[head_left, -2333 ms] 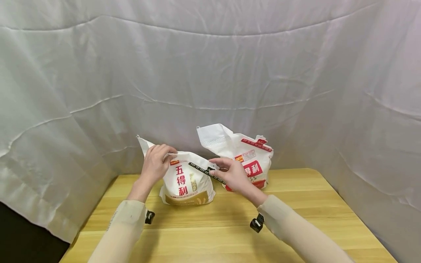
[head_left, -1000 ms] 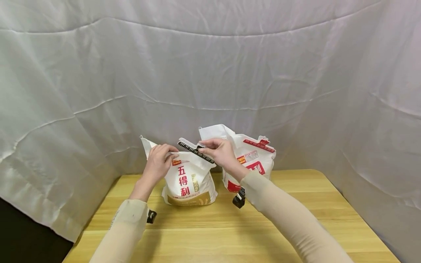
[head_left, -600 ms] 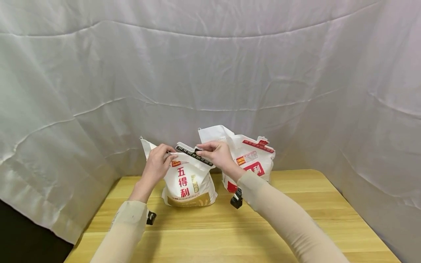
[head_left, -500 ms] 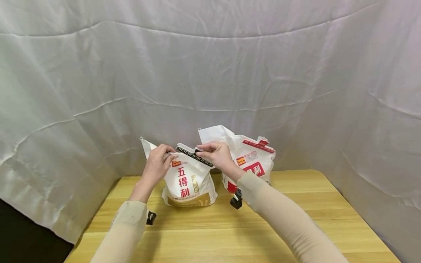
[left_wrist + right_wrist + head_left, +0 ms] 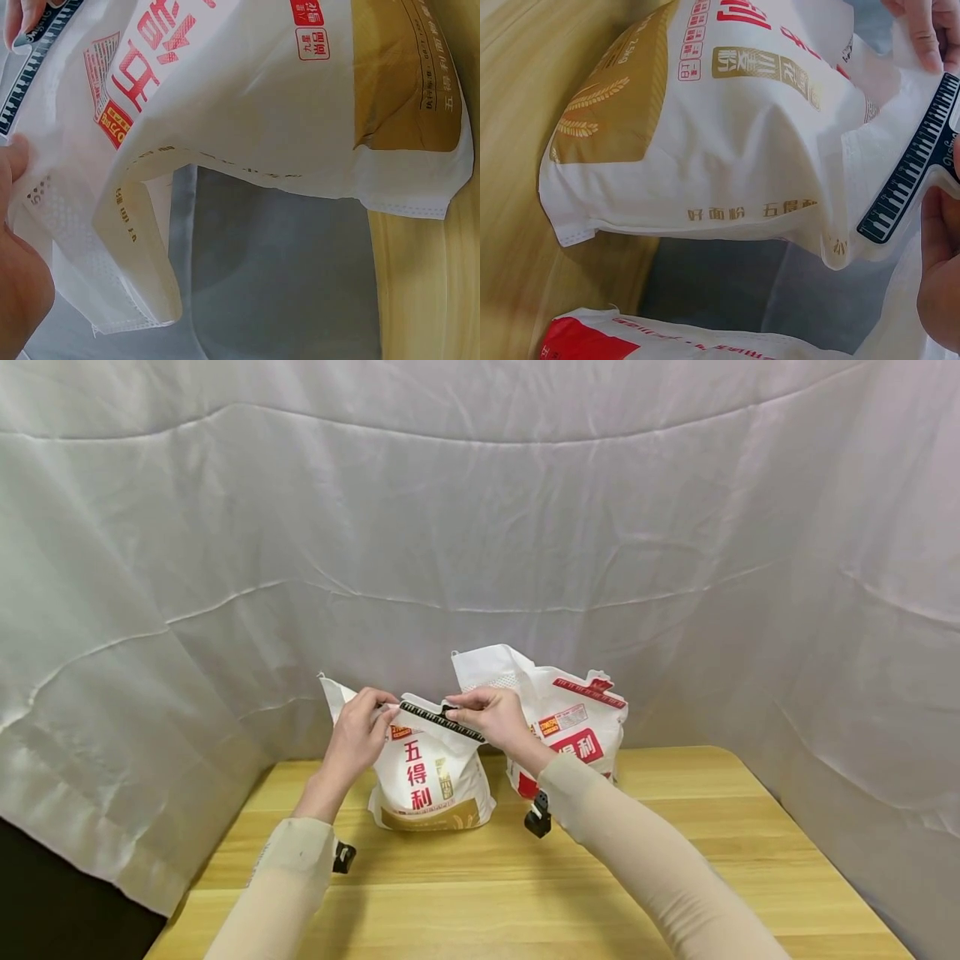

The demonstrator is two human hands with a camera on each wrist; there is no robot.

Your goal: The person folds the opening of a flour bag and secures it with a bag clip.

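Observation:
A white flour bag with red lettering and a gold band stands on the table. My left hand pinches its folded top, left of centre. A black clip with a piano-key pattern lies slantwise along the fold. My right hand holds this clip by its handle between thumb and fingers. Seen from the right wrist, the clip's long bar lies against the white bag top; whether its jaws grip the fold, I cannot tell. In the left wrist view, the bag's loose corner sticks out beside my left hand.
A second white flour bag with red print stands just right of the first, a red clip on its top. Both sit on a wooden table. A grey curtain hangs behind and at the sides.
My right hand has carried the black clip left from the bag's right side up to its top, then lowered it slightly onto the fold. The left hand has kept its hold.

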